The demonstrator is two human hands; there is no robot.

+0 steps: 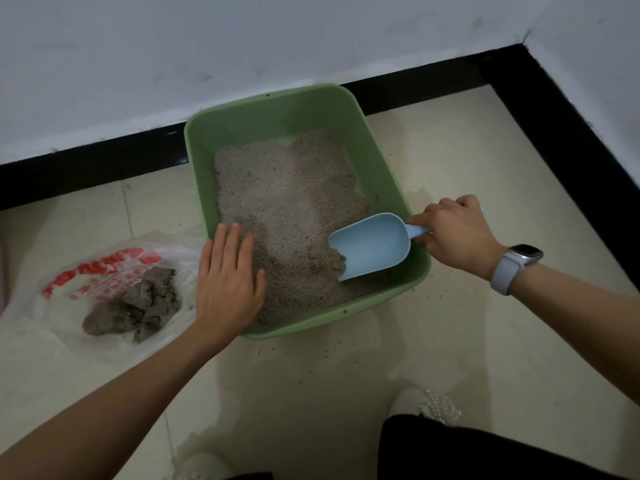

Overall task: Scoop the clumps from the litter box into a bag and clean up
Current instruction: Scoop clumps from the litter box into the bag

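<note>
Tile floor (433, 161): bag (114, 289) of clumps (133, 306) beside litter box (277, 109).

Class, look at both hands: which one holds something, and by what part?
The right hand grips the blue scoop by its handle. The left hand holds nothing; it lies flat at the litter box edge.

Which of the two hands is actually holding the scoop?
The right hand, the one with the watch, grips the blue scoop by its handle. The left hand lies flat with straight fingers on the green litter box's near-left edge.
</note>
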